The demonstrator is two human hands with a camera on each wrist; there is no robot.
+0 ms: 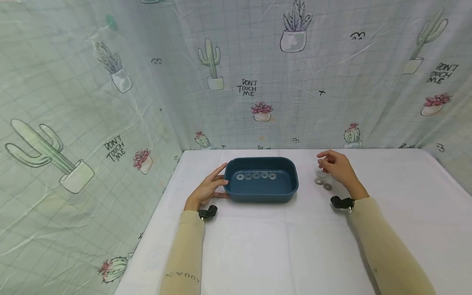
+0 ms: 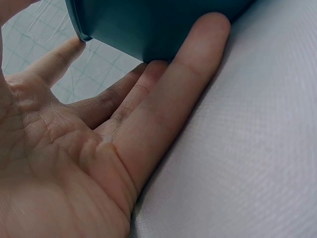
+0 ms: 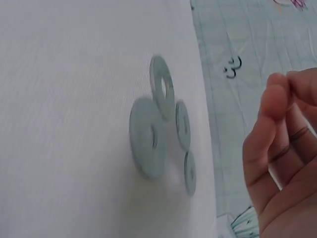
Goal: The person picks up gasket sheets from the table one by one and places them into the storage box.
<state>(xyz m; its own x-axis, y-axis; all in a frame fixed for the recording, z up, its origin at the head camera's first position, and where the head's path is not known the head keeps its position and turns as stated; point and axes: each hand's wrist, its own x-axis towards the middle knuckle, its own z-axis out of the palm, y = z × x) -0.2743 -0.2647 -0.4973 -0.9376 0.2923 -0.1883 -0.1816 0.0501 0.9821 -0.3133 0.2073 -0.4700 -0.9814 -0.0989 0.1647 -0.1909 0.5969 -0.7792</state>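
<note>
My left hand [image 1: 206, 190] rests against the left end of the blue tray [image 1: 261, 192], its fingers spread along the outside of the wall. They are fairly straight and touch the tray without wrapping round it; one lies low, along the white table [image 1: 254, 246]. Inside the tray, five flat washers [image 1: 254, 175] lie in a row toward the far side, to the right of my left fingers and clear of them.

My right hand [image 1: 337, 167] hovers to the right of the tray, wrist bent, fingers loosely curled. I see nothing between the fingertips; whether thumb and finger actually meet I cannot tell. Just below these fingers, the loose washers [image 3: 141, 144] lie on the table in a small cluster, near my grip but not touching it. Four of them show in the right wrist view, between the tray and my right wrist, set close to one another.

Beyond the table's far edge hangs a pale cloth [image 1: 228, 106] printed with potted cacti, and it runs down the left side too.
</note>
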